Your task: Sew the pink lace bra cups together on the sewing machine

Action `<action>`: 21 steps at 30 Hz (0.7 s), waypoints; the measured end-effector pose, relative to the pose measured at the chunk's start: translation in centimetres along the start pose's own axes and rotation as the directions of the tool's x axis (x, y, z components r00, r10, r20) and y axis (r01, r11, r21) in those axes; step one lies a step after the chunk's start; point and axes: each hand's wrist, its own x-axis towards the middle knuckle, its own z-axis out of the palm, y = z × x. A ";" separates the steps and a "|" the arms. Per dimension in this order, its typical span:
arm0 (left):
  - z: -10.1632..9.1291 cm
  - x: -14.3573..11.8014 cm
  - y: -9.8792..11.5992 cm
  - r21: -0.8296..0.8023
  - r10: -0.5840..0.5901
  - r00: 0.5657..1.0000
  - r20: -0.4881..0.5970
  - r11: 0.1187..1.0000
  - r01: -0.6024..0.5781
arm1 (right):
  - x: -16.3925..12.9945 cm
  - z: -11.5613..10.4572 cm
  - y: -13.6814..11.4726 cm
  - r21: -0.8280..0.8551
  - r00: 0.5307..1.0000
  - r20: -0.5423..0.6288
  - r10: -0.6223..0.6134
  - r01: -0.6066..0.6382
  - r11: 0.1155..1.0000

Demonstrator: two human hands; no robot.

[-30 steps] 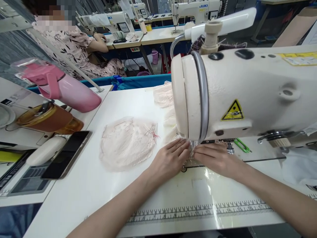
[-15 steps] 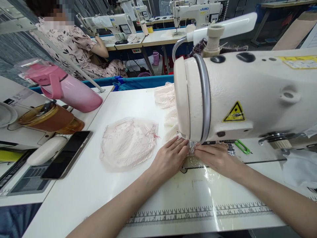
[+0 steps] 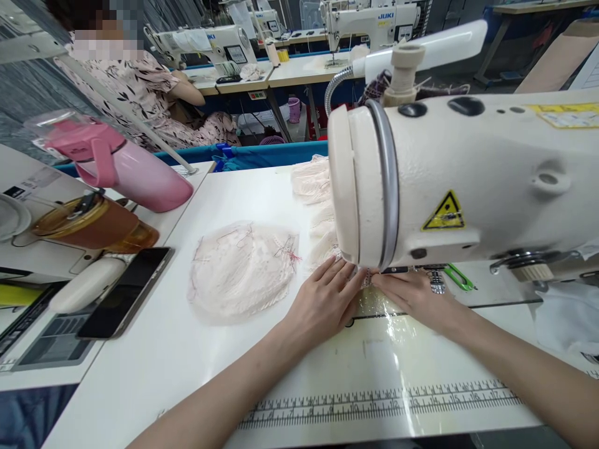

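Pale pink lace fabric [image 3: 322, 234] runs under the head of a white sewing machine [image 3: 468, 187] and bunches up behind it. My left hand [image 3: 325, 299] lies flat on this fabric just left of the needle area, fingers stretched forward. On the other side, my right hand [image 3: 416, 296] has its fingers together, fingertips pinching the fabric's near edge. Only a small strip of lace shows between the two hands. The machine head hides the needle and presser foot. A second pale, sheer lace piece [image 3: 243, 271] with loose red threads lies flat on the table, left of my left hand.
Green thread snips [image 3: 458, 277] lie right of my right hand. A ruler strip [image 3: 374, 402] runs along the front edge. At left are a black phone [image 3: 126, 293], a brown drink cup [image 3: 93, 221] and a pink bottle [image 3: 135, 165]. A person [image 3: 140, 87] sits at another machine beyond.
My left hand has shifted slightly, its thumb now nearer the right hand's fingertips. Less lace shows between the hands. The right hand has moved slightly to the right.
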 end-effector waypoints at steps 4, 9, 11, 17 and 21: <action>0.0 -0.1 0.1 0.018 0.013 1.000 -0.015 1.000 -0.013 | 0.1 -0.2 -0.3 -0.043 1.000 0.004 -0.015 0.015 0.999; 0.2 -0.1 0.1 0.032 0.018 0.999 -0.030 0.999 -0.017 | 0.0 -0.2 0.0 -0.228 0.994 -0.058 -0.089 0.074 0.971; 0.2 -0.1 0.1 0.039 0.017 0.999 -0.033 0.999 -0.016 | -0.4 0.0 0.6 -0.271 0.993 -0.064 -0.098 0.077 0.960; 0.4 0.0 0.1 0.047 0.000 1.000 -0.016 0.999 0.001 | -2.0 1.4 3.2 -0.249 0.996 -0.080 -0.045 0.024 0.968; 0.5 0.0 0.0 0.052 -0.007 1.000 -0.028 0.999 0.008 | -2.6 2.0 4.4 -0.173 0.999 -0.044 0.021 -0.028 0.985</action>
